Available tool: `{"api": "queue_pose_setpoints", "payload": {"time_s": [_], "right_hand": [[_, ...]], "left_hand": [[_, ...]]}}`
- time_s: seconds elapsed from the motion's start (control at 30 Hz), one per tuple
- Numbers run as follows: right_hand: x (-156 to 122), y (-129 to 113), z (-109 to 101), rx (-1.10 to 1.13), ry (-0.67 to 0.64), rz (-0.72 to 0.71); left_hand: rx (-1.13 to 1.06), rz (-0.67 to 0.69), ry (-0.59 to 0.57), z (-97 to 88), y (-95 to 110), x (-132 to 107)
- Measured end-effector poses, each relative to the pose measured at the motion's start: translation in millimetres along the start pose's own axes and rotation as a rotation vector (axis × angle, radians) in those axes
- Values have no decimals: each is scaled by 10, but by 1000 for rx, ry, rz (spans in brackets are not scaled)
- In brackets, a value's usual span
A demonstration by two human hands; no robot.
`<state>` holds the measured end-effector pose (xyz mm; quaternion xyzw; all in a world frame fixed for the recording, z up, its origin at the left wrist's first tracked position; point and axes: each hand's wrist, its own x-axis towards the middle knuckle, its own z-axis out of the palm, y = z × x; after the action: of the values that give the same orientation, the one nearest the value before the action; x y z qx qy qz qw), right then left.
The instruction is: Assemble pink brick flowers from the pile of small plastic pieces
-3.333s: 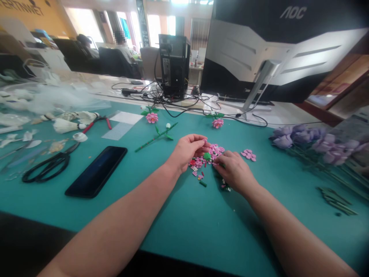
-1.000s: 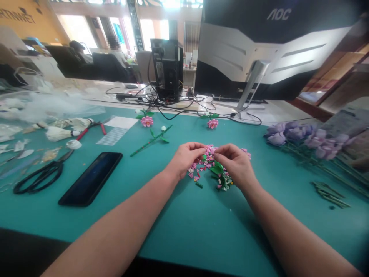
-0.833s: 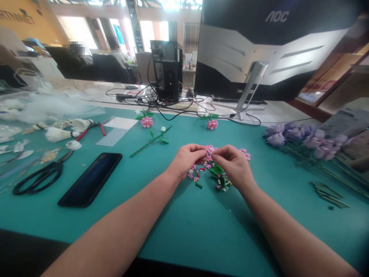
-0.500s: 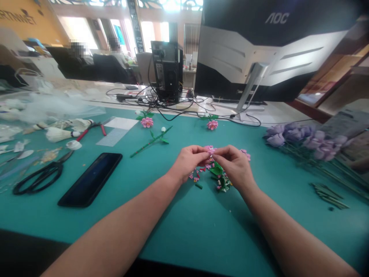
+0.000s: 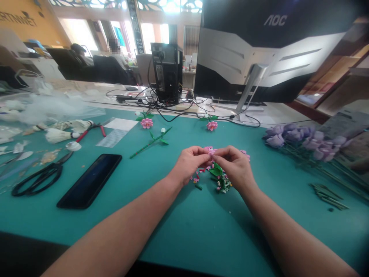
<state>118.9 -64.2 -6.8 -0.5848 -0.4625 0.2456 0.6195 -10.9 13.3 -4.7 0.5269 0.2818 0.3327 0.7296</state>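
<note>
Between my fingertips is a small pink toy-brick flower [image 5: 210, 151], partly covered by the fingers. My left hand [image 5: 191, 161] pinches it from the left, and my right hand [image 5: 235, 165] pinches it from the right. Beneath the hands lies a loose pile of green, white and pink brick pieces [image 5: 223, 184], with a green leaf piece [image 5: 216, 170] on top. A short dark green piece [image 5: 198, 187] sits just left of that pile. Another pink flower [image 5: 245, 154] shows partly behind my right hand.
Two pink brick flowers, one left [image 5: 147, 123] and one right [image 5: 211, 125], lie farther back. A green stem [image 5: 150, 143], phone [image 5: 90, 181], scissors [image 5: 43, 177], red-handled pliers [image 5: 86, 132] and shuttlecocks [image 5: 59, 135] are leftward. Purple flowers [image 5: 302, 138] lie right; a monitor [image 5: 253, 50] stands behind.
Both hands stay at nearly the same spot, with the fingertips shifted slightly around the pink flower. The surrounding things look unmoved.
</note>
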Motion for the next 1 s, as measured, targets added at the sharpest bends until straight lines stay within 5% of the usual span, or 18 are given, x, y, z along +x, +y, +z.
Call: {"api": "queue_pose_setpoints", "payload": {"time_s": [0.47,0.73,0.87,1.0], "right_hand": [[18,16,-13,27,1,25],[53,8,-34,23,-22,16],[186,23,-223,-39,43,-4],[380,143,-650,-272,232,-11]], "left_hand": [[58,43,-2,4,11,-22],[73,-67,-3,6,60,-20],[113,-81,39,-23,82,5],[140,-38,60,-67,114,33]]}}
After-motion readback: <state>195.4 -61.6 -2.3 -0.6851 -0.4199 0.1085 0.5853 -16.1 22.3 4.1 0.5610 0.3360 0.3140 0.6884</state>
